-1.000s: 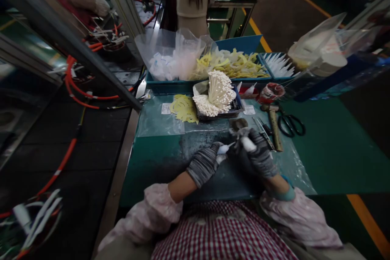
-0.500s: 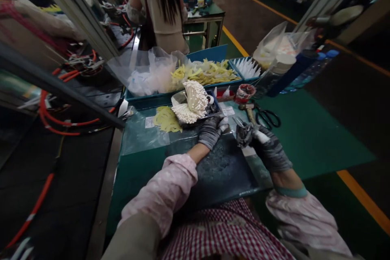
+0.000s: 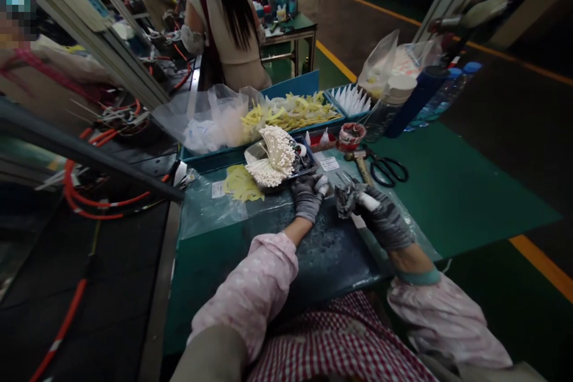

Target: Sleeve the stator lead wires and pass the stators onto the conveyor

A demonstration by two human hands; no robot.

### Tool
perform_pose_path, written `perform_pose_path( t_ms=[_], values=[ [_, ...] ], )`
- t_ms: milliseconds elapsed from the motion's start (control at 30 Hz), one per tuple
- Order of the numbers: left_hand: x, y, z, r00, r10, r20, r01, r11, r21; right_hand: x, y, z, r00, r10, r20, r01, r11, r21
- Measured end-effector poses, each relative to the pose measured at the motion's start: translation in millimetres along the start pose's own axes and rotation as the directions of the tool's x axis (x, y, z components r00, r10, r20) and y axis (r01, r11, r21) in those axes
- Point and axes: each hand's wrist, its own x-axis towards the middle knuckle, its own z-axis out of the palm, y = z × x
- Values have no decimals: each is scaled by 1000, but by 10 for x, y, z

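Note:
My left hand (image 3: 308, 198), in a grey striped glove with a white-covered thumb, is at the near edge of a dark tray (image 3: 308, 158). Its fingers are curled in and their tips are hidden; what they hold I cannot make out. My right hand (image 3: 385, 221), gloved alike, is closed around a dark grey crumpled lump (image 3: 344, 200). Thin metal prongs (image 3: 344, 177) stick out beside this lump. A bundle of white-tipped sticks (image 3: 275, 158) rests on the tray. Yellow curved strips (image 3: 242, 184) lie to its left.
Behind the tray stand a blue bin of yellow strips (image 3: 308, 110), a box of white nozzles (image 3: 351, 100) and a red-stained cup (image 3: 351, 136). A hammer (image 3: 359, 161) and black-handled scissors (image 3: 389, 173) lie right. A slanting bar (image 3: 89, 143) crosses at left. Co-workers are beyond.
The view has shifted a little, so the bench things appear further left. My two hands have come slightly closer together. The lump is still in my right hand.

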Motion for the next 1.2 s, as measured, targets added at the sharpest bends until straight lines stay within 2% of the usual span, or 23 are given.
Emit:
perform_pose_path(
  t_ms=[100, 200, 333, 467, 533, 600, 700, 767, 800, 867, 933, 1000, 1033, 1100, 1200],
  values=[
    [-147, 152, -134, 999, -18, -46, 17, 1000, -19, -40, 4, -7, 999, 22, -25, -22, 1000, -12],
    [-433, 374, -375, 996, -4, -84, 0, 999, -49, -86, 52, 34, 997, 32, -73, -35, 999, -36],
    [-751, 608, -661, 999, 32, -10, -33, 994, -109, -136, 167, 217, 996, -9, -88, 1, 996, -84],
    [-797, 602, -778, 999, -46, 20, 48, 990, -134, -212, 201, 436, 999, -9, -34, 6, 995, -96],
    [-800, 552, -852, 997, -72, 21, 74, 991, -114, -255, 167, 479, 1000, 0, 7, 1, 993, -117],
    [-831, 504, -999, 997, -62, 45, 67, 992, -105, -264, 114, 436, 1000, -11, 25, 14, 989, -151],
    [-895, 419, -1382, 998, -26, 50, 31, 995, -98, -125, 25, 187, 994, -102, -47, 89, 971, -221],
    [-904, 331, -1702, 1000, -23, -17, 22, 997, -72, 102, -14, -58, 968, -219, -121, 161, 915, -370],
    [-886, 279, -1864, 997, -26, -70, 23, 999, -49, 253, -19, -178, 948, -287, -139, 185, 850, -493],
    [-790, 170, -2186, 982, -29, -188, 31, 999, 11, 604, 7, -361, 940, -327, -98, 160, 675, -720],
    [-601, 84, -2506, 952, -18, -307, 45, 996, 83, 948, 79, -437, 976, -211, -61, 62, 529, -847],
    [-326, 58, -2821, 910, 13, -414, 56, 986, 155, 1190, 174, -432, 998, -61, -33, -4, 420, -907],
    [-161, 75, -2969, 894, 34, -447, 58, 980, 192, 1254, 217, -420, 1000, -10, -15, -10, 390, -921],
    [209, 173, -3223, 867, 98, -488, 43, 962, 269, 1258, 267, -412, 1000, 15, 15, 8, 395, -919],
    [786, 414, -3453, 831, 233, -506, -26, 924, 383, 1023, 178, -478, 993, -111, 36, 82, 447, -891]
  ],
)
